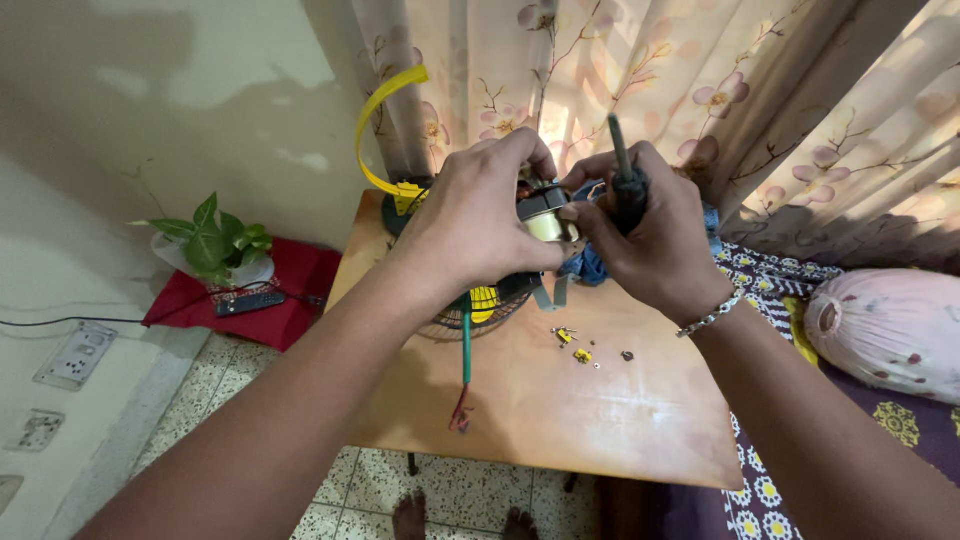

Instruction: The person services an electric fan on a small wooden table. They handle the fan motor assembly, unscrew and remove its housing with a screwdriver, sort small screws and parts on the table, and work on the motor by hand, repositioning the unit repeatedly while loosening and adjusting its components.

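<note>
1. Over the wooden table (600, 420), far centre: both hands meet on a small fan motor (545, 212).
2. Left hand (480, 215) clamps the motor from 9 o'clock, fingers wrapped over its top.
3. Right hand (650, 235) at 3 o'clock, fist tight around a dark-handled screwdriver (625, 180), shaft up toward 12.
4. Wire fan guard (470, 318) below the motor, at 6.
5. Loose screws (585, 350) near table centre.
6. Potted plant (215, 245) on floor, far at 9.
</note>
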Tool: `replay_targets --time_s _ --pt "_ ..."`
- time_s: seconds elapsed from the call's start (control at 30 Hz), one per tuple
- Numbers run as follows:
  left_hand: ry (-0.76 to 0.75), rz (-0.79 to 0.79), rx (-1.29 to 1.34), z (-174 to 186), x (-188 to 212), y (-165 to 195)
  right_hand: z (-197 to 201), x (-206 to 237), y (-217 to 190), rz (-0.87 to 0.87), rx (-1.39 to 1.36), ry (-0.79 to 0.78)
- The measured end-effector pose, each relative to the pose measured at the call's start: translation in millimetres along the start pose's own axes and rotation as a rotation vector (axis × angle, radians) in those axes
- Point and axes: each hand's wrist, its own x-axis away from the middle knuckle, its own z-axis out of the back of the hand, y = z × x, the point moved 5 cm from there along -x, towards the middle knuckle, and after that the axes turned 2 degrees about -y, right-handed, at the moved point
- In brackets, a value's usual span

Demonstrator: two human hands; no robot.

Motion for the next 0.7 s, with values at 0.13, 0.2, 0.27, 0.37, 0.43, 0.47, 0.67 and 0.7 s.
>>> replay_targets --time_s 0.13,0.2,0.27,0.37,0.43,0.47,0.67,0.7 --pt "0.015 -0.051 -0.011 -0.6 -6.0 6.3 5.4 1.7 3.3 -0.026 -0.008 0.030" --pt "0.029 -0.106 -0.013 1.2 -7.5 9.6 7.7 1.8 2.8 -0.028 0.046 0.039" --pt "0.031 -0.154 -0.002 2.3 -8.0 12.0 10.2 2.5 -0.1 0.003 0.113 0.076" --pt "0.024 -0.140 0.018 1.9 -10.1 11.9 11.8 3.4 -3.5 0.020 0.149 0.105" --pt "0.031 -0.152 0.044 2.0 -10.0 12.8 11.8 3.5 -4.6 0.015 0.140 0.112" --pt "0.035 -0.158 0.058 2.2 -9.9 13.2 11.9 3.5 -4.9 0.009 0.132 0.113" --pt "0.127 -0.099 -0.006 2.1 -3.6 8.6 10.1 -3.3 11.7 -0.205 -0.026 0.106" --pt "0.142 -0.060 0.016 1.1 -2.6 6.4 7.9 -4.6 17.8 -0.281 -0.099 0.097"
